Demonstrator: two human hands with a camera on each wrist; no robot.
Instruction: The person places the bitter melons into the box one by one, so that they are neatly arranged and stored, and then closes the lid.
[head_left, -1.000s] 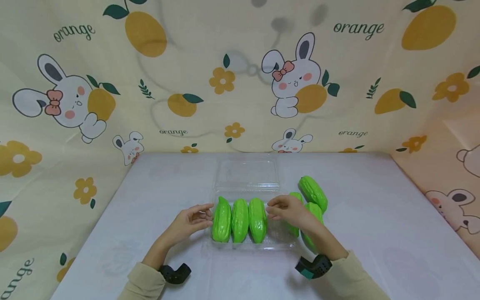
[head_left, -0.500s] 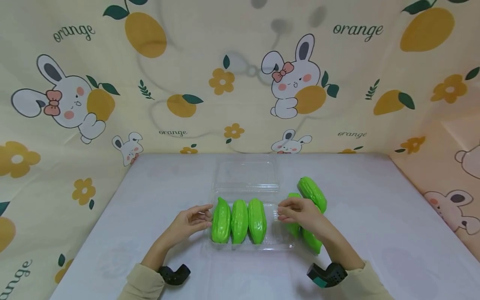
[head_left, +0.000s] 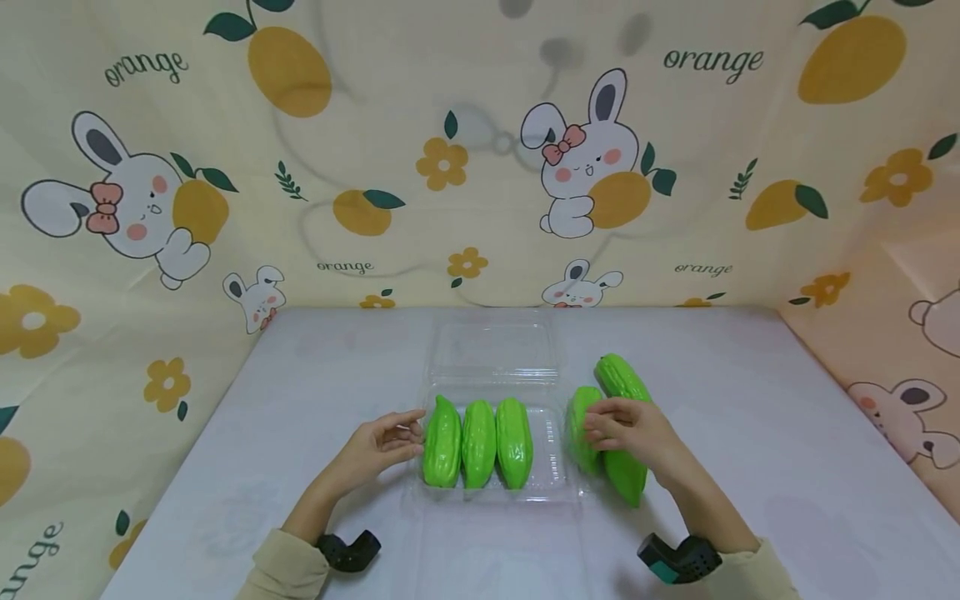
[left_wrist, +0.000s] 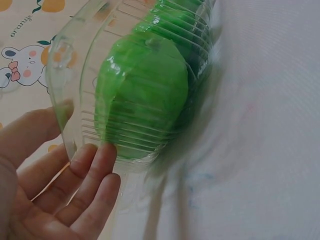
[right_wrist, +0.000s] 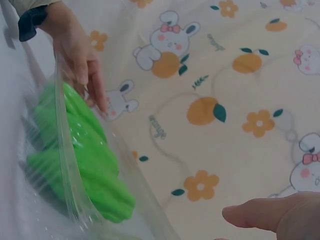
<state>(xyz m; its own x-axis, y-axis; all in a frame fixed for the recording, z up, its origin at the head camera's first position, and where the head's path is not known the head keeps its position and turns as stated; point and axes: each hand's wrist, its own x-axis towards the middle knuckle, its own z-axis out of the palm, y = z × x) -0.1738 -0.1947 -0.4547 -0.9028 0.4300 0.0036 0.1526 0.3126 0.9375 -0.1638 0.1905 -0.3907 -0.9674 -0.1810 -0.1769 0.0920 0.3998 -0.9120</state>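
Three green bitter melons point(head_left: 480, 444) lie side by side in the left part of a clear plastic clamshell box point(head_left: 553, 450). My left hand point(head_left: 386, 439) is at the box's left end; in the left wrist view, its thumb and fingers pinch the box's rim. To the right of the box lie more bitter melons: one nearest the box point(head_left: 582, 421), one farther back point(head_left: 619, 377) and one in front point(head_left: 627, 479). Over these loose melons is my right hand point(head_left: 637, 429), fingers loosely bent, partly covering them. Nothing shows in its grasp.
The box's transparent lid point(head_left: 495, 346) lies folded back behind its base. All stands on a white-covered table point(head_left: 330, 358). A printed curtain point(head_left: 480, 225) rises at the table's back edge and along both sides.
My right hand has moved right, from beside the rightmost melon in the box to over the loose melons. My left hand stays at the box's left end.
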